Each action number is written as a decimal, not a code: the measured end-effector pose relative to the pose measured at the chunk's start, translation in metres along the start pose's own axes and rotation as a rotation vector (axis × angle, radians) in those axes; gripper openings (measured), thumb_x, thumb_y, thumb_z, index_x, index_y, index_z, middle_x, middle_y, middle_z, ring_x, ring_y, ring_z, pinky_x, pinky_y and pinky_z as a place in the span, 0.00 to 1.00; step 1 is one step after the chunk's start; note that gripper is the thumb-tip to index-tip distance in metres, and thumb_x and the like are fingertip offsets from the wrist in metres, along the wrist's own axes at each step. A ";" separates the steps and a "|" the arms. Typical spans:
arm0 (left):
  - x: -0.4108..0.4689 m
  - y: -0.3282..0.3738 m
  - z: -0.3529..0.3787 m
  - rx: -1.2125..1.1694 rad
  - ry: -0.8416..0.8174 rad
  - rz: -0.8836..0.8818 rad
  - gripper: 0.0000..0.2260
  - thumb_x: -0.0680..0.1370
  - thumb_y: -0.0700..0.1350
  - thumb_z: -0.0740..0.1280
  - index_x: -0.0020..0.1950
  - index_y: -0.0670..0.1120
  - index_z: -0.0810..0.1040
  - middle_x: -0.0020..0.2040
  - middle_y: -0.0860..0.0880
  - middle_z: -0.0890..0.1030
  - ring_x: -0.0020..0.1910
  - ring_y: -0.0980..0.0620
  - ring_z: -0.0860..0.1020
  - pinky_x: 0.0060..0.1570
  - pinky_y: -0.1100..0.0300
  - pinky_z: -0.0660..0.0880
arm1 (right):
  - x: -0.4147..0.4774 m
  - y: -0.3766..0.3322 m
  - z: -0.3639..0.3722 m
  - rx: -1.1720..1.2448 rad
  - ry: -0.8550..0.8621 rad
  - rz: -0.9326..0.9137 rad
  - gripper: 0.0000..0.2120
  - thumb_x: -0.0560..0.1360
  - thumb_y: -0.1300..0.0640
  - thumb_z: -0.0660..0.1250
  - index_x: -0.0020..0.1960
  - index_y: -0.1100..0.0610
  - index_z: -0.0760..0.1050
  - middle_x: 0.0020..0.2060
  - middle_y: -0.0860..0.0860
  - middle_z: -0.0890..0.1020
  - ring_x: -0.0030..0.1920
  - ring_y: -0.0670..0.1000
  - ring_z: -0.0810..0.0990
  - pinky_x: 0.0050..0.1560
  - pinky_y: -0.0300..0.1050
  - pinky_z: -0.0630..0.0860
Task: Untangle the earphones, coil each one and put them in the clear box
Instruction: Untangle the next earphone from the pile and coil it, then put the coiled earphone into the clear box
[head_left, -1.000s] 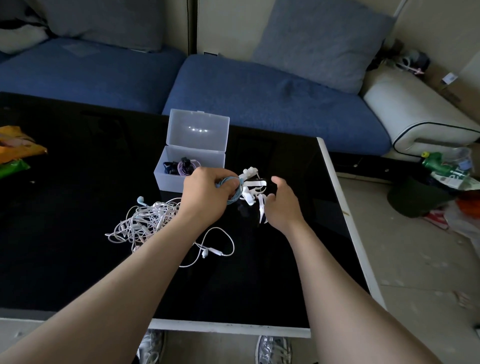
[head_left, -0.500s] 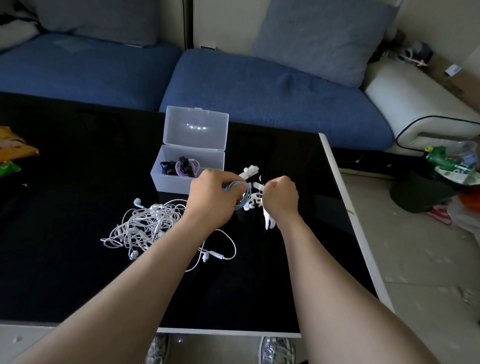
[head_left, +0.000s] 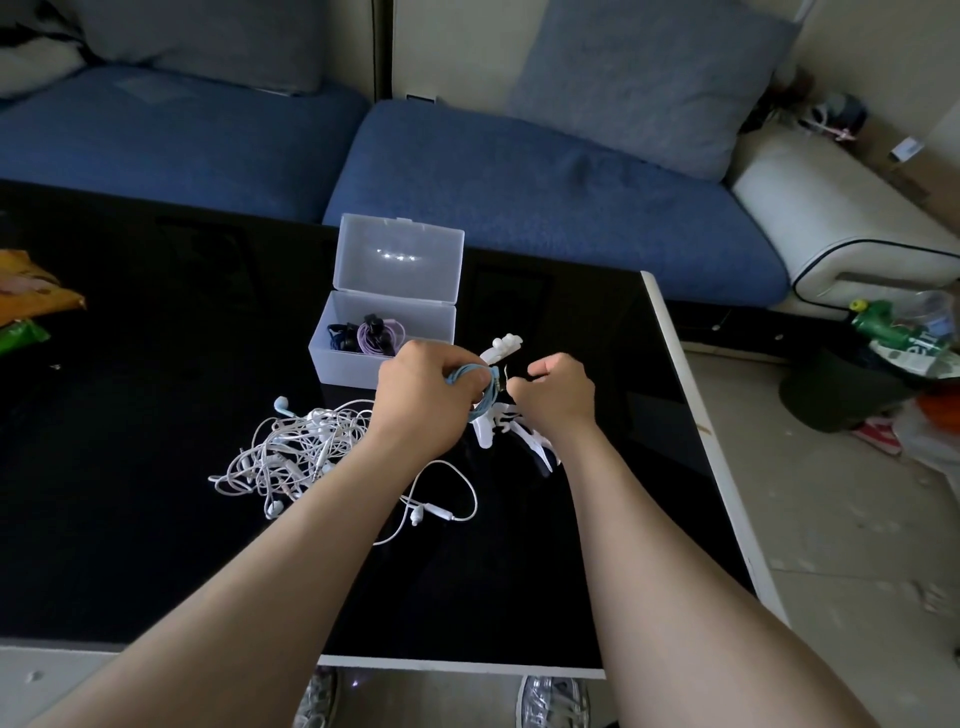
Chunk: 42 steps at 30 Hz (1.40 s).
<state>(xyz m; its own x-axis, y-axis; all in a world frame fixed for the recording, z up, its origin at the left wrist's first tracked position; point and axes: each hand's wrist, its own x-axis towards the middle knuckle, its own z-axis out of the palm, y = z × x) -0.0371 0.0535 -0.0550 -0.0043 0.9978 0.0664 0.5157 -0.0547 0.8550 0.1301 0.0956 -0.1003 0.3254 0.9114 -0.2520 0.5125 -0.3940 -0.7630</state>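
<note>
Two hands are up over the table, close together, just in front of the box. The left hand (head_left: 426, 395) is wrapped snugly round one blue earphone (head_left: 474, 378) wound into a small coil, with loops poking out on the thumb side and hanging below the fist. The right hand (head_left: 560, 396) is curled into a loose fist, fingertips right at the coil's loose end (honestly can't tell if it's actually pinching the cord or just touching it).

Under and between the hands lie some white plastic pieces (head_left: 490, 432), one more sticking out behind them. They're partly covered, so no count from me.

Just behind the left hand sits one clear box (head_left: 332, 358), lid (head_left: 400, 260) flipped up and standing open. Two coiled earphones are inside, side by side: one dark coil (head_left: 340, 338) and one purple coil (head_left: 375, 335).

Left of the left forearm, one big white tangle (head_left: 296, 447) of cords lies on the black table (head_left: 130, 519). How many earphones are in it, no idea, though a few buds show. One cord with a little remote (head_left: 441, 514) loops out of it, passing under the forearm.

Further out: one blue sofa (head_left: 519, 182) with two seat cushions and two grey pillows (head_left: 649, 78), two snack bags (head_left: 36, 291) at the table's left edge, and two shoes (head_left: 553, 696) below the near edge.
</note>
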 end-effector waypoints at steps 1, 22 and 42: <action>0.000 0.000 0.000 -0.003 0.002 -0.003 0.07 0.81 0.43 0.71 0.49 0.50 0.89 0.41 0.56 0.85 0.42 0.55 0.83 0.49 0.50 0.83 | 0.000 -0.001 0.000 -0.002 -0.025 0.002 0.21 0.74 0.54 0.72 0.67 0.51 0.75 0.56 0.52 0.80 0.55 0.53 0.82 0.62 0.61 0.81; -0.005 0.010 -0.006 -0.257 0.085 -0.136 0.06 0.82 0.47 0.72 0.56 0.53 0.88 0.45 0.55 0.87 0.48 0.55 0.84 0.51 0.58 0.82 | -0.024 -0.015 -0.028 0.350 0.237 -0.178 0.18 0.81 0.63 0.69 0.68 0.49 0.80 0.51 0.47 0.85 0.52 0.44 0.84 0.56 0.43 0.82; -0.012 0.051 -0.005 -0.724 0.105 -0.205 0.07 0.83 0.40 0.70 0.49 0.44 0.88 0.46 0.37 0.87 0.43 0.48 0.85 0.51 0.51 0.86 | -0.105 -0.070 -0.049 0.433 0.123 -0.349 0.19 0.71 0.58 0.70 0.59 0.45 0.83 0.45 0.48 0.88 0.44 0.52 0.89 0.51 0.56 0.86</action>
<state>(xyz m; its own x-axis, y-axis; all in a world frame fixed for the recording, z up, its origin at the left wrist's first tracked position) -0.0151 0.0390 -0.0093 -0.1393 0.9838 -0.1125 -0.1956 0.0840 0.9771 0.0986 0.0215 0.0088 0.2983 0.9481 0.1103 0.2423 0.0366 -0.9695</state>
